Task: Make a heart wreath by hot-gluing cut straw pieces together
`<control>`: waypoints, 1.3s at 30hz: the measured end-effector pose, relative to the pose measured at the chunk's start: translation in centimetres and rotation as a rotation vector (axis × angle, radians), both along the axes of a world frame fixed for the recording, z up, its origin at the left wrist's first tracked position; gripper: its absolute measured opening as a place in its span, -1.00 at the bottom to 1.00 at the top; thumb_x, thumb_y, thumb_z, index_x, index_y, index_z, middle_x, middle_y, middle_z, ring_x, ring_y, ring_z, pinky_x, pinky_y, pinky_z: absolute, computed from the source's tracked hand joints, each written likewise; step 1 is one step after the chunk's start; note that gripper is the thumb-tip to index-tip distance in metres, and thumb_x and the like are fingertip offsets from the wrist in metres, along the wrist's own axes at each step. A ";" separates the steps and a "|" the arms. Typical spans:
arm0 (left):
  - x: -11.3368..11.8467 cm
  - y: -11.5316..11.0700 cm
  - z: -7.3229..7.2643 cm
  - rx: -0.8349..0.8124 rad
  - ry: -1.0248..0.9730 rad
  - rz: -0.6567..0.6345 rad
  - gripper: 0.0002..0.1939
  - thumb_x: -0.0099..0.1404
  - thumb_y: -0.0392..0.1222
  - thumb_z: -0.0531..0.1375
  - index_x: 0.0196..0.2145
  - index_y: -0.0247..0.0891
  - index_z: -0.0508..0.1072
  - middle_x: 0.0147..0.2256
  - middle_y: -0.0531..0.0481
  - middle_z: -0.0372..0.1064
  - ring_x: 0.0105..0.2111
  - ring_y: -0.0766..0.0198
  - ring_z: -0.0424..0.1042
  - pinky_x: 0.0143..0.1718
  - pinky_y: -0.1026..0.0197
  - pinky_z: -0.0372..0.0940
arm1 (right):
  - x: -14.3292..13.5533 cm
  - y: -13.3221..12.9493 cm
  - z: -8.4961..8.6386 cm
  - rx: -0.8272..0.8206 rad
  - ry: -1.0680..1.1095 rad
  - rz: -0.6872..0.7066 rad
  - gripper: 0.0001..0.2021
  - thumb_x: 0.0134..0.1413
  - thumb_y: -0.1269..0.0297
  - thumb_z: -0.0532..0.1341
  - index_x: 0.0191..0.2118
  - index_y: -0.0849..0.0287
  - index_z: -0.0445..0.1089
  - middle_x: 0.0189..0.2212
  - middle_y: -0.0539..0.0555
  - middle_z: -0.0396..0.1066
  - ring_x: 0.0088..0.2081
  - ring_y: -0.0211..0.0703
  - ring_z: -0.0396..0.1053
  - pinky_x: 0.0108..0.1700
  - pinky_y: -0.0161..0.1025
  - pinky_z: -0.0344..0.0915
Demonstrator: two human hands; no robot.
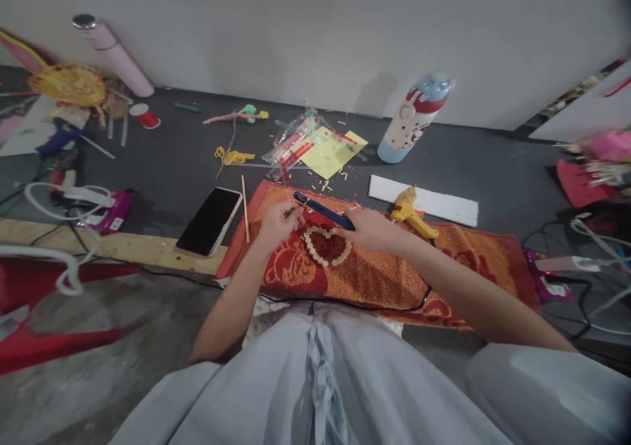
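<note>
My right hand is closed around a dark blue cutter-like tool; its slim end points left. My left hand is pinched shut near that end. What sits between its fingertips is too small to make out. Just below both hands lies a heart-shaped outline built from small pale pieces. It rests on an orange and red towel, and my right fingers partly cover its upper right side. A thin wooden stick lies at the towel's left edge.
A phone lies left of the towel. Beyond it are a yellow paper, plastic wrappers and pale scraps. A yellow glue gun rests right, by a white strip. A bottle stands behind. A black cable crosses the front.
</note>
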State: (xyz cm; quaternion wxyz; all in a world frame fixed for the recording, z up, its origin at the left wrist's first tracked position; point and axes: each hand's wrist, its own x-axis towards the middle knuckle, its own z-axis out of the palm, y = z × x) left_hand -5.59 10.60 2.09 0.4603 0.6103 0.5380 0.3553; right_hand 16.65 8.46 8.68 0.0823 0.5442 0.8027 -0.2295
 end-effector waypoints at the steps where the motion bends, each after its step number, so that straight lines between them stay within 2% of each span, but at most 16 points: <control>1: -0.1 0.0 0.1 -0.003 -0.003 -0.006 -0.75 0.21 -0.13 0.13 -0.56 -0.29 0.41 -0.66 0.04 0.35 -0.70 0.41 0.23 -0.62 0.35 0.12 | 0.0 0.0 0.0 0.000 -0.001 -0.001 -0.60 0.25 -0.05 0.05 -0.26 0.22 0.35 -0.29 0.25 0.50 -0.23 0.03 0.45 -0.30 -0.25 0.14; 7: -0.4 0.0 0.5 -0.020 -0.008 -0.044 -0.73 0.21 -0.12 0.14 -0.58 -0.29 0.40 -0.67 0.04 0.34 -0.69 0.41 0.23 -0.62 0.34 0.11 | -0.1 0.1 0.1 -0.024 0.019 0.011 -0.58 0.24 -0.09 0.03 -0.30 0.21 0.35 -0.31 0.23 0.50 -0.27 0.01 0.44 -0.32 -0.24 0.11; 12: -0.9 0.1 0.8 -0.027 -0.007 -0.065 -0.72 0.21 -0.14 0.17 -0.60 -0.30 0.40 -0.68 0.05 0.32 -0.70 0.42 0.22 -0.62 0.34 0.11 | 0.2 0.2 0.2 -0.040 0.035 0.032 -0.56 0.24 -0.10 0.02 -0.26 0.21 0.37 -0.28 0.23 0.50 -0.27 -0.01 0.42 -0.31 -0.24 0.11; 18: -0.6 0.1 0.7 -0.090 -0.094 -0.029 -0.73 0.22 -0.04 0.20 -0.49 -0.29 0.39 -0.56 -0.01 0.44 -0.66 0.41 0.33 -0.64 0.35 0.23 | 0.2 0.4 -0.1 -0.056 0.062 -0.008 -0.57 0.22 -0.13 0.02 -0.32 0.18 0.32 -0.35 0.19 0.46 -0.31 -0.02 0.39 -0.34 -0.24 0.08; 21: -0.2 0.1 0.5 -0.096 -0.156 0.016 -0.70 0.21 0.02 0.24 -0.45 -0.29 0.38 -0.57 -0.01 0.44 -0.63 0.38 0.39 -0.60 0.34 0.31 | 0.5 0.5 -0.3 -0.162 0.213 -0.068 -0.54 0.17 -0.21 0.03 -0.38 0.15 0.27 -0.42 0.10 0.41 -0.39 -0.10 0.34 -0.38 -0.25 0.09; 25: -0.1 0.1 0.4 -0.055 -0.209 0.119 -0.68 0.16 0.04 0.29 -0.40 -0.30 0.41 -0.57 0.02 0.43 -0.61 0.38 0.41 -0.57 0.33 0.34 | 1.3 0.7 -0.2 -0.402 0.581 -0.181 -0.55 0.09 -0.21 0.11 -0.44 0.14 0.24 -0.54 0.01 0.34 -0.46 -0.20 0.30 -0.39 -0.26 0.16; 30: -0.2 0.3 0.2 -0.021 -0.209 0.158 -0.69 0.16 0.01 0.28 -0.30 -0.31 0.43 -0.54 0.04 0.42 -0.59 0.36 0.42 -0.57 0.33 0.32 | 2.1 0.8 0.1 -0.614 0.873 -0.240 -0.54 -0.06 -0.20 0.26 -0.44 0.15 0.27 -0.53 0.01 0.38 -0.49 -0.25 0.32 -0.42 -0.29 0.25; 33: -0.3 0.5 -0.2 -0.011 -0.153 0.136 -0.75 0.20 -0.04 0.23 -0.31 -0.30 0.43 -0.53 0.04 0.41 -0.57 0.35 0.43 -0.56 0.33 0.32 | 2.6 0.7 -0.1 -0.713 0.975 -0.306 -0.54 -0.12 -0.16 0.32 -0.38 0.17 0.31 -0.48 0.03 0.43 -0.45 -0.20 0.38 -0.39 -0.27 0.31; 35: -0.4 0.7 -0.5 0.021 -0.053 0.108 -0.79 0.25 -0.08 0.17 -0.30 -0.28 0.44 -0.49 0.02 0.44 -0.53 0.33 0.44 -0.50 0.30 0.34 | 2.9 0.5 -0.2 -0.805 1.040 -0.371 -0.57 -0.08 -0.11 0.31 -0.32 0.18 0.32 -0.44 0.05 0.45 -0.41 -0.16 0.42 -0.32 -0.22 0.35; 39: -0.6 1.2 -1.0 0.230 0.408 0.039 -0.84 0.27 -0.18 0.13 -0.29 -0.24 0.49 -0.32 -0.07 0.51 -0.29 0.19 0.48 -0.23 0.17 0.37 | 3.2 0.3 -0.2 -1.058 1.132 -0.410 -0.59 0.16 -0.11 0.05 -0.28 0.19 0.32 -0.41 0.10 0.43 -0.39 -0.13 0.42 -0.19 -0.13 0.36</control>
